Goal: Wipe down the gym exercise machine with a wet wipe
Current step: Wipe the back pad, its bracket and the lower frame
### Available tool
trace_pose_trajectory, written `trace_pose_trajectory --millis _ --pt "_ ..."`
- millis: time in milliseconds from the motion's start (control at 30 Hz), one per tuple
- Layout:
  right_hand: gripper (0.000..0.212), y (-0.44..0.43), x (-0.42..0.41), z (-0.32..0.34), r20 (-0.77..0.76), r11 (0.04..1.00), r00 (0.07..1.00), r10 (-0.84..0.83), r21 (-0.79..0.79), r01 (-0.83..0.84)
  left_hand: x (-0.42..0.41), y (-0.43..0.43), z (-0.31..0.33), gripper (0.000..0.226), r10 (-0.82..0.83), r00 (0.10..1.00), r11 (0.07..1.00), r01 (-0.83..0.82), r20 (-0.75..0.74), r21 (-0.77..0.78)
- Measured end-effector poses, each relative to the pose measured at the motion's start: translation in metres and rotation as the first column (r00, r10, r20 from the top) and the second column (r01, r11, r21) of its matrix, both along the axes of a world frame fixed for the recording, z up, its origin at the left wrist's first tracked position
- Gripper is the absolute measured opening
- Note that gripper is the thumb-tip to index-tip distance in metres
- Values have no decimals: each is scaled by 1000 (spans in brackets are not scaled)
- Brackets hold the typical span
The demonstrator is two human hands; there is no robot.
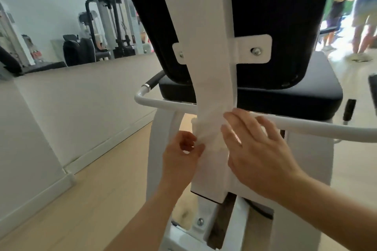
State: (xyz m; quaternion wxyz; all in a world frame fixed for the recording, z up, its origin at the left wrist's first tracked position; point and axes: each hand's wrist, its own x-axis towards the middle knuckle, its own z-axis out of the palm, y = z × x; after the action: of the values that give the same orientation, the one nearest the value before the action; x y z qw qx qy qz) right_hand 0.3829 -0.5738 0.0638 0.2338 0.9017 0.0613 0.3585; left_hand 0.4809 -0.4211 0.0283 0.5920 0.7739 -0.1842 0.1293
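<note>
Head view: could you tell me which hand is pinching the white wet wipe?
The left hand pinches the white wet wipe; the right hand lies flat.

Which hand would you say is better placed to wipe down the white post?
Right, probably: right hand rests flat against the white wet wipe on the white metal post; left hand only pinches its edge.

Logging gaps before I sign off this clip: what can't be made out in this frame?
Head view, wet wipe: white on the white post, so its edges blur together; the left hand and right hand cover its sides.
Head view, back pad and post tops: cut off by the upper edge.
Head view, seat front: hidden behind the back pad.
Head view, people at upper right: blurred, washed out by glare.
</note>
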Motion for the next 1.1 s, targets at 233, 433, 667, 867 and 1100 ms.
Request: trace_pose_trajectory --millis 233,433,667,867,1100 --pt "76 1 49 -9 -367 911 925 96 -343 -231 16 8 -3 35 -136 988 991 136 68 -2" --pt "86 -13 62 76 -193 882 980 -46 -469 -51 10 6 25 61 -37 992 989 53 118 -137" --pt "88 10 59 12 -488 955 873 -12 -265 -135 8 24 33 66 -11 981 1000 16 196 -25" --pt "93 70 132 62 -436 973 873 -217 -24 229 10 44 30 57 9 987 1000 -11 159 15" --pt "69 106 153 30 -209 969 964 -167 144 199 38 75 23 50 76 986 997 -77 148 2"
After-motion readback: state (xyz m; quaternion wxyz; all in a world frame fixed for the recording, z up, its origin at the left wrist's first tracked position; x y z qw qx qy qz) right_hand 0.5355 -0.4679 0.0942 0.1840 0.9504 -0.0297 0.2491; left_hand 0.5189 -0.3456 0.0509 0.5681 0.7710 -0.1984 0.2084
